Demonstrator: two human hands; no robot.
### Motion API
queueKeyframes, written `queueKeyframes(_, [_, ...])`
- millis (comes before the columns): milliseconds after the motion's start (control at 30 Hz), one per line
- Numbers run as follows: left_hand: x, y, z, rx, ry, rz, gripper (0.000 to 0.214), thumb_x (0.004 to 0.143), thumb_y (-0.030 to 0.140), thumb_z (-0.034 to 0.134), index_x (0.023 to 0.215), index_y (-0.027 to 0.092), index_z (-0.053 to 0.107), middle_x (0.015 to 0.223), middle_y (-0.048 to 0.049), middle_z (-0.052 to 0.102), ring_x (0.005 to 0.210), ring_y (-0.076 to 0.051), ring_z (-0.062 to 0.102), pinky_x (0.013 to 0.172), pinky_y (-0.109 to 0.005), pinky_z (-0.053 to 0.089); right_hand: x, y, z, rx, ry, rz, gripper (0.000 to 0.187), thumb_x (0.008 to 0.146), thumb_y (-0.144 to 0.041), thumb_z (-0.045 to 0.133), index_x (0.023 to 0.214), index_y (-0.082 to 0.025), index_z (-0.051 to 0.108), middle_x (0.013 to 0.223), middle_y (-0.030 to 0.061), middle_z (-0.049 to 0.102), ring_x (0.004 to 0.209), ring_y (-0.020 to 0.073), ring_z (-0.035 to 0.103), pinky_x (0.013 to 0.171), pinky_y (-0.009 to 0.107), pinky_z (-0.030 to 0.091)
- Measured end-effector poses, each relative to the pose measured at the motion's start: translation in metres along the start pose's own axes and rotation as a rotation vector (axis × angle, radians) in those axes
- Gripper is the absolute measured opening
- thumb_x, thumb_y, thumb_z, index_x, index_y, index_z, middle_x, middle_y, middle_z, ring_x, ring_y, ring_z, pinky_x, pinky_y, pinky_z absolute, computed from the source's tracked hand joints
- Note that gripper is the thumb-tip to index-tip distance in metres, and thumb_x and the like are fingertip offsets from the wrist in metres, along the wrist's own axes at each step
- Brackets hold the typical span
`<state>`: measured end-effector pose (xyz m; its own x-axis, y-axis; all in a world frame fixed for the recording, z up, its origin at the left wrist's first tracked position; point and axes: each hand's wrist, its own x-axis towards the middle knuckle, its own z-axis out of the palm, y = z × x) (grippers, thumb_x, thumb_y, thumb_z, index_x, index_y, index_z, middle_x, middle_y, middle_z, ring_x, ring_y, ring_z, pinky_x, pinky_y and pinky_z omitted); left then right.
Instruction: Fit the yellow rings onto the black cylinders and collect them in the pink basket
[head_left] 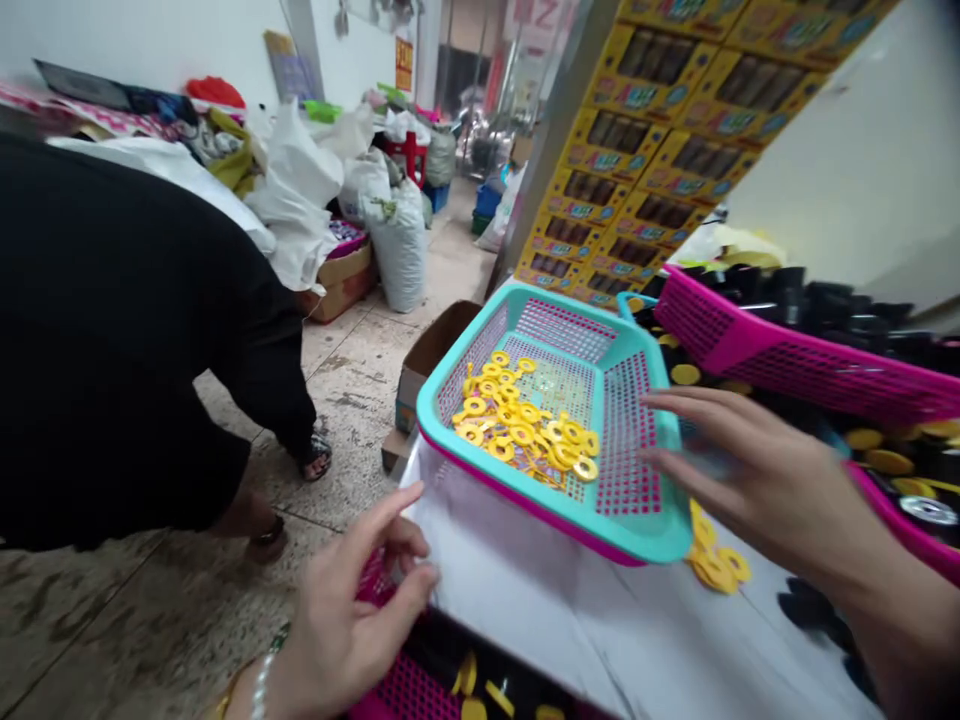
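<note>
A teal perforated plastic basket (450, 402), resting on a magenta one, stands on a white tabletop (517, 580). Inside it lie many small yellow ring-shaped plastic pieces (517, 425), heaped toward the left and near side. My right hand (757, 475) is at the basket's right side, its fingers stretched out and apart over the rim; whether they touch it I cannot tell. Near the table's left edge hovers my left hand (360, 600), fingers loosely bent and thumb apart, with nothing in it. Beneath this hand a magenta basket (409, 690) holds black and yellow pieces.
More yellow pieces (716, 560) lie on the table beside black parts (814, 610). A magenta basket (795, 350) with black items is at right. Yellow boxes (622, 140) are stacked behind. On the left, a person in black (127, 350) bends over; sacks (397, 240) stand beyond.
</note>
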<state>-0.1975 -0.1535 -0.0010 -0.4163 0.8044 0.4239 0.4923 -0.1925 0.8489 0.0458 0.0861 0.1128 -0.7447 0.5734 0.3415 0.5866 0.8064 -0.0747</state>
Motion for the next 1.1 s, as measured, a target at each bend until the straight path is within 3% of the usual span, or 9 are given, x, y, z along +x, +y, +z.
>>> queueKeyframes(100, [0.031, 0.01, 0.023, -0.01, -0.168, 0.077, 0.071, 0.084, 0.025, 0.06, 0.146, 0.022, 0.024, 0.082, -0.0006, 0.064, 0.062, -0.01, 0.057, 0.061, -0.022, 0.051, 0.047, -0.013, 0.019, -0.049, -0.509, -0.137, 0.076, 0.069, -0.026, 0.072, 0.138, -0.026, 0.041, 0.138, 0.011, 0.044, 0.116, 0.0278, 0.053, 0.094, 0.036, 0.044])
queueKeyframes(200, [0.054, 0.01, 0.033, 0.171, -0.325, 0.118, 0.062, 0.087, 0.029, 0.057, 0.143, 0.026, 0.031, 0.081, -0.0013, 0.064, 0.063, -0.013, 0.058, 0.06, -0.026, 0.05, 0.076, -0.018, 0.043, -0.081, -0.736, -0.166, 0.083, 0.059, -0.022, 0.073, 0.136, -0.021, 0.043, 0.126, 0.0133, 0.049, 0.101, 0.0279, 0.06, 0.084, 0.034, 0.047])
queueKeyframes(333, [0.058, 0.004, 0.03, 0.264, -0.332, 0.151, 0.048, 0.088, 0.032, 0.055, 0.134, 0.025, 0.041, 0.088, -0.0035, 0.065, 0.073, -0.016, 0.061, 0.066, -0.03, 0.052, 0.08, -0.015, 0.059, -0.035, -0.694, -0.246, 0.054, 0.063, -0.017, 0.064, 0.116, -0.018, 0.052, 0.101, 0.0095, 0.052, 0.079, 0.0206, 0.058, 0.071, 0.03, 0.046])
queueKeyframes(533, [0.048, 0.011, 0.021, 0.112, -0.314, 0.128, 0.04, 0.087, 0.028, 0.058, 0.126, 0.028, 0.047, 0.096, -0.0002, 0.066, 0.07, -0.009, 0.061, 0.062, -0.017, 0.051, 0.071, -0.016, 0.063, 0.036, -0.639, -0.261, 0.031, 0.068, -0.012, 0.058, 0.098, -0.017, 0.059, 0.093, 0.0074, 0.05, 0.07, 0.0156, 0.053, 0.065, 0.027, 0.043])
queueKeyframes(633, [0.041, 0.011, 0.017, 0.112, -0.322, 0.108, 0.04, 0.087, 0.026, 0.058, 0.126, 0.029, 0.047, 0.1, 0.0007, 0.065, 0.072, -0.007, 0.062, 0.064, -0.015, 0.051, 0.07, -0.02, 0.042, 0.072, -0.562, -0.26, 0.029, 0.067, -0.011, 0.06, 0.095, -0.017, 0.06, 0.097, 0.0077, 0.051, 0.077, 0.0169, 0.055, 0.07, 0.028, 0.044])
queueKeyframes(733, [0.034, 0.007, 0.01, 0.128, -0.308, 0.087, 0.041, 0.087, 0.025, 0.059, 0.126, 0.029, 0.047, 0.1, 0.0011, 0.066, 0.074, -0.007, 0.063, 0.064, -0.014, 0.05, 0.06, -0.016, -0.001, 0.092, -0.378, -0.226, 0.025, 0.071, -0.014, 0.059, 0.096, -0.021, 0.06, 0.1, 0.0064, 0.053, 0.08, 0.0164, 0.055, 0.071, 0.027, 0.045])
queueKeyframes(833, [0.029, 0.006, 0.004, 0.13, -0.299, 0.078, 0.041, 0.086, 0.026, 0.059, 0.126, 0.029, 0.047, 0.093, 0.0016, 0.067, 0.071, -0.007, 0.063, 0.064, -0.014, 0.05, 0.036, 0.007, -0.04, 0.096, -0.245, -0.105, 0.018, 0.078, -0.025, 0.06, 0.095, -0.024, 0.059, 0.104, 0.0062, 0.056, 0.078, 0.0151, 0.057, 0.068, 0.027, 0.047])
queueKeyframes(900, [0.027, 0.008, 0.003, 0.121, -0.301, 0.083, 0.041, 0.086, 0.026, 0.059, 0.125, 0.028, 0.048, 0.095, 0.0008, 0.066, 0.071, -0.007, 0.063, 0.065, -0.015, 0.051, 0.014, 0.031, -0.047, 0.111, -0.211, 0.029, 0.016, 0.079, -0.03, 0.06, 0.094, -0.025, 0.059, 0.102, 0.0059, 0.058, 0.076, 0.0149, 0.059, 0.067, 0.026, 0.048])
queueKeyframes(1100, [0.025, 0.01, 0.01, 0.029, -0.296, 0.039, 0.037, 0.085, 0.025, 0.059, 0.12, 0.029, 0.049, 0.099, 0.0002, 0.066, 0.072, -0.008, 0.064, 0.063, -0.017, 0.052, -0.036, 0.087, -0.009, 0.089, -0.338, 0.361, 0.012, 0.078, -0.028, 0.06, 0.089, -0.023, 0.06, 0.087, 0.0061, 0.065, 0.074, 0.0199, 0.064, 0.067, 0.032, 0.05])
